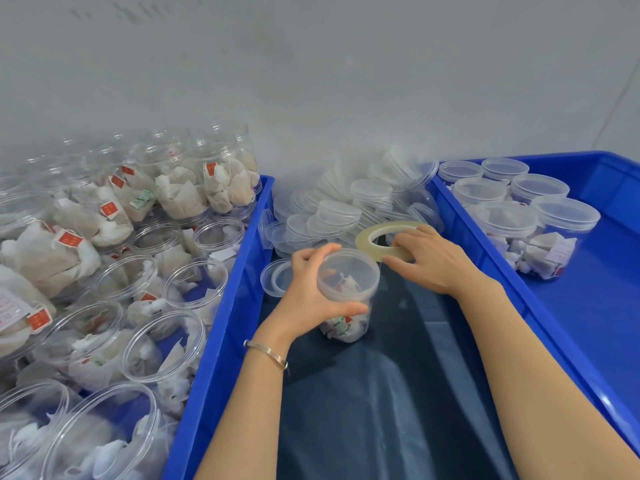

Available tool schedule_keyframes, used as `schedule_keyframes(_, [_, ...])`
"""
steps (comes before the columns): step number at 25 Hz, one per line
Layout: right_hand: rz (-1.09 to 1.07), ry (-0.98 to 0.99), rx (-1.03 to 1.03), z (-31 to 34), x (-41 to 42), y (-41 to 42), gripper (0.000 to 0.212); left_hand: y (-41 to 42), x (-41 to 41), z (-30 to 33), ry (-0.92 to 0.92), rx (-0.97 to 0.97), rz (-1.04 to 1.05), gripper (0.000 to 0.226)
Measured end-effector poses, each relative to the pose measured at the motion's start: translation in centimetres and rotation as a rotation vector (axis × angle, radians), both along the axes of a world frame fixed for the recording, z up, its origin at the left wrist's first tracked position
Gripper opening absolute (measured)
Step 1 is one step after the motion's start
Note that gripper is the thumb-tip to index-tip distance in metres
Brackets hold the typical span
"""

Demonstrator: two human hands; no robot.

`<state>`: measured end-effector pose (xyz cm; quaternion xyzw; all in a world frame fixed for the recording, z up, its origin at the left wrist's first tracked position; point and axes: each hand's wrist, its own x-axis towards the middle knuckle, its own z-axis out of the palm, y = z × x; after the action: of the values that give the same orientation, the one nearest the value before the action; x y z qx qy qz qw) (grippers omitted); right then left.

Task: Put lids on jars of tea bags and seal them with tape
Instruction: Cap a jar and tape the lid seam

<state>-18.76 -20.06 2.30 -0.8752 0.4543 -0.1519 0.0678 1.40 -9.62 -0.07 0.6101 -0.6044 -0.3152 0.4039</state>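
Observation:
A clear plastic jar of tea bags [344,325] stands upright on the dark cloth in the middle, with a clear lid [348,271] on top. My left hand [311,289] wraps around the lid's rim from the left. My right hand [429,261] grips a roll of clear tape [377,237] just behind and to the right of the jar. The roll sits close to the lid's edge. Whether a tape strip touches the jar, I cannot tell.
A blue crate [221,306] on the left holds several open jars of tea bags [86,271]. A heap of loose lids [346,206] lies behind the jar. Another blue crate [588,323] on the right holds several lidded jars [526,216]. A grey wall stands behind.

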Motion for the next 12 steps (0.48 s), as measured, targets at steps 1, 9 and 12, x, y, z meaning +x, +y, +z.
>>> schedule_keyframes(1, [0.008,-0.001,0.003,0.0,0.3,0.0,0.036,-0.5,0.0,0.5,-0.032,0.020,-0.028,0.092])
schedule_keyframes(9, [-0.079,-0.041,-0.029,0.0,-0.8,0.5,0.035,-3.7,0.8,2.6,-0.104,0.131,-0.205,0.109])
schedule_keyframes(12, [-0.086,-0.034,-0.023,0.6,-1.2,0.5,0.029,-4.2,0.7,3.2,-0.086,0.211,-0.274,0.094])
